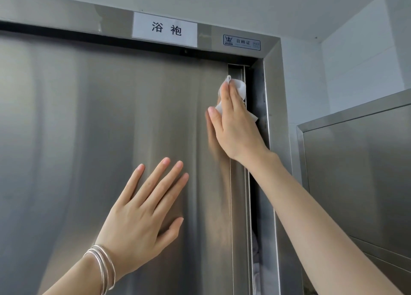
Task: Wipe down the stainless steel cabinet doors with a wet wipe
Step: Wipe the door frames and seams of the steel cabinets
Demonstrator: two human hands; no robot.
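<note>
1. Filling the left and centre of the frame is the wide brushed stainless steel cabinet door [89, 139]; it shows soft vertical streaks, and whether these are reflections or wiped tracks cannot be told.
2. At lower centre, the left hand [142, 214], thin silver bangles [102, 265] at its wrist, lies flat with fingers spread on the door, grasping nothing.
3. At upper centre, a white paper label with two black characters [164, 29] sits on the steel frame above the door.
4. At upper right of centre, the right hand [235, 125] presses the crumpled white wet wipe [239, 90] under its fingers against the door's right edge, near the top corner.
5. At far right stands a second, lower stainless steel cabinet [360, 172], untouched by either hand.
6. Judging from this, wiping is under way at one top corner; most of the door, and the neighbouring cabinet, probably remain.
</note>
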